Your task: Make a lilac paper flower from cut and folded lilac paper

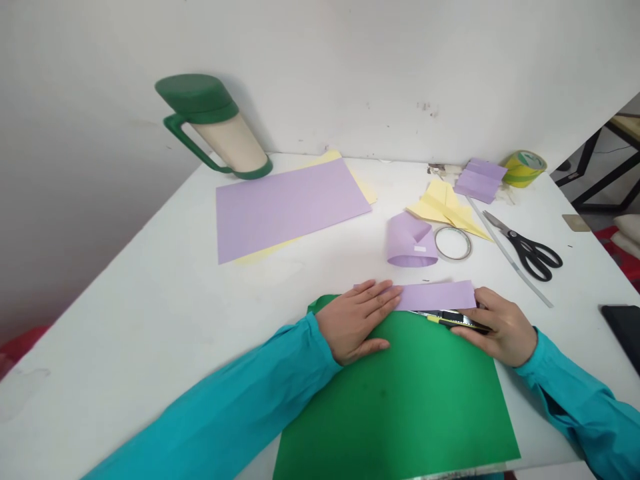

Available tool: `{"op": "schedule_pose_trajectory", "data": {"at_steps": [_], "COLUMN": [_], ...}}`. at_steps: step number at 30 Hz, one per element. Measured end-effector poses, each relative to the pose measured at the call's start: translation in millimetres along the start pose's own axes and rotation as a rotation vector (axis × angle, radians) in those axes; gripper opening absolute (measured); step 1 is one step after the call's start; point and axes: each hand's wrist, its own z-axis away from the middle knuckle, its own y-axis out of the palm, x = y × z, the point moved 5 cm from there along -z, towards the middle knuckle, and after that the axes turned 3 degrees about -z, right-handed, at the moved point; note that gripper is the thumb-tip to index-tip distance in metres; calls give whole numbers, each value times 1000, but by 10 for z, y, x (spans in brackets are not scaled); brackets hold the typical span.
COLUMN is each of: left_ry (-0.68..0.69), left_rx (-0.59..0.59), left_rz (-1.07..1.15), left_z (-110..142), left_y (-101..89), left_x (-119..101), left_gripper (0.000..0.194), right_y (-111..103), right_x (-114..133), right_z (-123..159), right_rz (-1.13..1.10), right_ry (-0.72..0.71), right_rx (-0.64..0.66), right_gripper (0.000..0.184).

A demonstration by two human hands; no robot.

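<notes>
Clamping cutter (443,317) in right grip (504,327), along near edge of strip (437,295), perhaps pinching both; pressing left end under flat left grip (354,321).

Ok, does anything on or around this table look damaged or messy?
Mostly wear: dark scuffs mark the white wall, and a rough, discoloured patch shows at its foot beside the folded purple paper. They break up an otherwise plain surface.

A yellow-and-black cutter (444,321) runs along a purple paper strip (436,295) over green paper (405,400).
</notes>
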Motion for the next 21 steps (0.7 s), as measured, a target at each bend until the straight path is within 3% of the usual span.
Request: {"op": "schedule_pose_trajectory", "data": {"at_steps": [13,21], "left_ry": [-1,-36], "left_rx": [-19,44], "left_rz": [-18,38], "left_z": [-11,-33], "left_y": [-9,-52], "left_x": [6,-25], "left_gripper": [77,75], "right_y": [37,49], "right_x": [47,44], "right_z": [-21,-30], "right_rz": [43,27], "right_ry": [6,-12], "right_rx": [3,34], "right_gripper": [22,24]}}
